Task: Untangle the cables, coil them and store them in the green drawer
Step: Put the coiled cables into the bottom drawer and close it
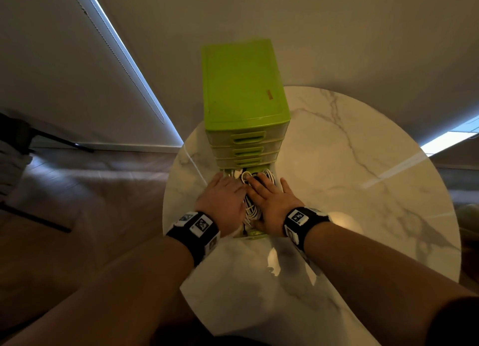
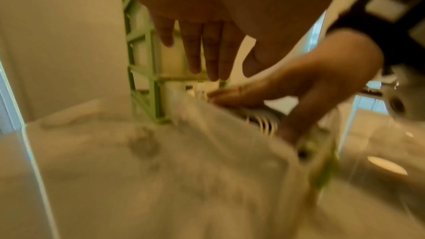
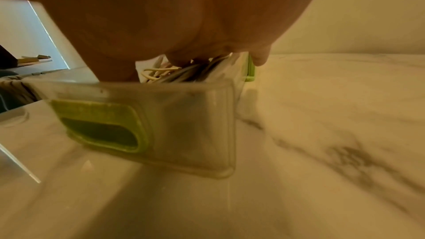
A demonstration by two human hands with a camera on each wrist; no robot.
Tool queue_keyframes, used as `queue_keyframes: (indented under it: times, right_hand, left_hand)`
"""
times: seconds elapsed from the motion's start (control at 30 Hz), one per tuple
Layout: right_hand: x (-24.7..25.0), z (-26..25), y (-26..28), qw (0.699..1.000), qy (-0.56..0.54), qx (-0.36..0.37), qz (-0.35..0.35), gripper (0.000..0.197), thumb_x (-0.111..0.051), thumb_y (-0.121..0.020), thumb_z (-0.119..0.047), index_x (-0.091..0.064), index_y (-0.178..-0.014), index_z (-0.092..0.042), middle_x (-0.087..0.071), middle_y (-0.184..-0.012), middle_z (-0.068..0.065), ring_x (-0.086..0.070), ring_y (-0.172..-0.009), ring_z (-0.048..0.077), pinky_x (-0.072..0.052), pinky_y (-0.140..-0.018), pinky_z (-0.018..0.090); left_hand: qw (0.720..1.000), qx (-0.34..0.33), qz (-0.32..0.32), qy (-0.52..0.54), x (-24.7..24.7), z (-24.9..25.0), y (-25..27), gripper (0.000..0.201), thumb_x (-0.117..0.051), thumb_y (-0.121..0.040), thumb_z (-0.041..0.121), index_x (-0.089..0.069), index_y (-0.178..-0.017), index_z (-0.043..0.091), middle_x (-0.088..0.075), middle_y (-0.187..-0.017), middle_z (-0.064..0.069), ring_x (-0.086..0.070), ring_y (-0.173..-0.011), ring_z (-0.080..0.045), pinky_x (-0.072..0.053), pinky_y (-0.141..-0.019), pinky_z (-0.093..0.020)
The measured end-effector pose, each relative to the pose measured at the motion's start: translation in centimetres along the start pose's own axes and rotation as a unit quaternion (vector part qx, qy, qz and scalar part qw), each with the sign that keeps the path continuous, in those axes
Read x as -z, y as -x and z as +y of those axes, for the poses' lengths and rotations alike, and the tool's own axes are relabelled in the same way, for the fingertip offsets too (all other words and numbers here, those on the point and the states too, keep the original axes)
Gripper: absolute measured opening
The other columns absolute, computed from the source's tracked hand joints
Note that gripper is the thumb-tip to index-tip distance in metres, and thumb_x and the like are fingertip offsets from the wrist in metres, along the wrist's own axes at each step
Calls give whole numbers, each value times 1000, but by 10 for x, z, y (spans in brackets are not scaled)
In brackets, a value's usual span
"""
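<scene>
Left hand (image 1: 222, 196): grip apart, fingers straight and spread, palm down over the left side of the pulled-out bottom drawer (image 3: 188, 124); whether it presses the contents or hovers just above cannot be told. Right hand (image 1: 270, 203): grip also apart, fingers flat, laid on the cables (image 1: 252, 211); thumb reaches down toward the drawer's front edge.

Cables: white coils with some dark cord, lying inside the drawer, bulging up to its rim between the two hands. Drawer is clear plastic with a green handle plate, resting on the tabletop (image 1: 350, 190) and still joined to the green drawer unit (image 1: 243, 86).

Unit stands upright at the far edge of the round marble tabletop; three upper drawers closed. Black wristbands (image 1: 197, 229) with printed markers on both wrists.
</scene>
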State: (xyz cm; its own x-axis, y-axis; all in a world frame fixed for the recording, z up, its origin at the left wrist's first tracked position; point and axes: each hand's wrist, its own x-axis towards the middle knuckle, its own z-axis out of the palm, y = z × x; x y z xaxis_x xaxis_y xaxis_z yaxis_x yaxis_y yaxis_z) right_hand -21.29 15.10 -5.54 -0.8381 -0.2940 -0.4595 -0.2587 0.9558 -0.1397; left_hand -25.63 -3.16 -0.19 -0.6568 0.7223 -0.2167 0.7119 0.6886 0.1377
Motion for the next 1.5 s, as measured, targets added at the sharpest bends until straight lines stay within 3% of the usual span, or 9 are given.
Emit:
queue_keyframes:
  times: [0.13,0.3,0.5,0.7,0.83,1.13,1.33,1.43,1.5]
  right_hand:
    - [3,-5,2,1000,4,-6,-3,99,-43,-90,-68,11,-162,-26,24,-167,-6,21,-154,22,-1,-121,65]
    - [6,-11,4,1000,1,-13,5,98,-44,-90,-64,8,-162,-23,22,-168,-5,20,-155,23,0,-121,66]
    - [2,-15,7,999,22,-15,20,85,-31,-95,-60,7,-162,-23,24,-168,-1,22,-154,26,7,-120,66]
    - [-7,-14,19,999,36,17,-24,130,-15,-64,-105,20,-158,-21,35,-162,4,34,-149,29,14,-116,66]
    - [-7,-7,7,996,81,18,-36,135,-56,-67,-84,19,-159,-20,30,-165,8,27,-152,33,10,-116,69]
    - [23,-4,-23,998,45,-28,-39,133,-70,-69,-67,16,-160,-22,19,-168,2,16,-155,29,4,-121,66]
    - [13,2,-3,993,-101,2,55,125,-39,-71,-97,8,-162,-25,6,-170,-6,11,-156,17,4,-124,58]
    - [8,4,5,977,-158,5,146,82,-25,-95,-72,-21,-162,-25,-24,-167,-5,-15,-156,15,0,-126,52]
    - [1,6,5,963,-190,16,191,63,-26,-100,-50,-40,-155,-24,-39,-161,-3,-31,-150,18,-8,-126,49]
  left_hand:
    - [962,-24,270,39,50,-9,-2,18,-64,-83,20,-67,-97,9,-60,-98,-11,-57,-93,-34,-47,-82,-46]
    - [901,-5,433,10,113,-2,-6,41,-72,-69,13,-68,-109,6,-61,-117,-18,-56,-107,-39,-43,-93,-47]
    - [982,87,167,-33,115,-20,-33,90,-67,-86,49,-21,-160,27,-20,-168,-5,-11,-155,-35,-12,-122,-63]
    - [971,68,226,49,104,-28,-38,74,-76,-85,24,-43,-152,23,-41,-158,-5,-31,-149,-35,-34,-116,-57]
    - [970,56,232,55,106,-31,-37,73,-79,-82,22,-48,-148,21,-46,-155,-6,-36,-146,-37,-37,-115,-55]
    - [964,43,253,63,97,-33,-40,73,-72,-85,20,-42,-151,23,-40,-159,-5,-31,-149,-36,-35,-115,-57]
    - [876,184,350,275,44,-36,-14,121,-85,-72,39,-6,-160,15,-7,-169,-13,-10,-157,-29,-25,-124,-45]
    - [809,349,201,429,-1,-34,-6,135,-92,-63,49,0,-159,26,-25,-164,-9,-32,-149,-27,-36,-118,-44]
    - [814,343,96,459,-28,-28,-6,145,-94,-56,56,3,-159,26,-31,-162,-7,-37,-146,-26,-38,-116,-42]
